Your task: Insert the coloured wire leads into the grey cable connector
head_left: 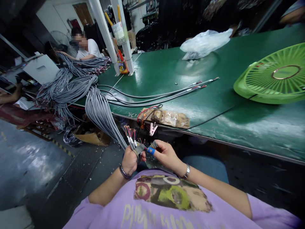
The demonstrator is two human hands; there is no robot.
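Note:
My left hand (130, 159) is wrapped round a bundle of grey cables (101, 111) close to their ends. Above this fist the stripped ends fan out into thin coloured wires (130, 131), with white sleeves at their bases. Dark grey wrapping shows on the left hand's fingers. Just right of the bundle, my right hand (168, 156) has its thumb and fingers drawn together, with a blue band (150, 150) and a grey wrap at the fingertips. A few fine wires show near those tips; what they pinch is too small to make out.
A green table (166, 70) carries loose grey cables (152, 100), a wooden block (166, 117) with a pink clip (152, 128) at its edge, a plastic bag (206, 43) and a green fan (276, 76). A white post (126, 47) stands behind. Another person (89, 49) handles cables at the far left.

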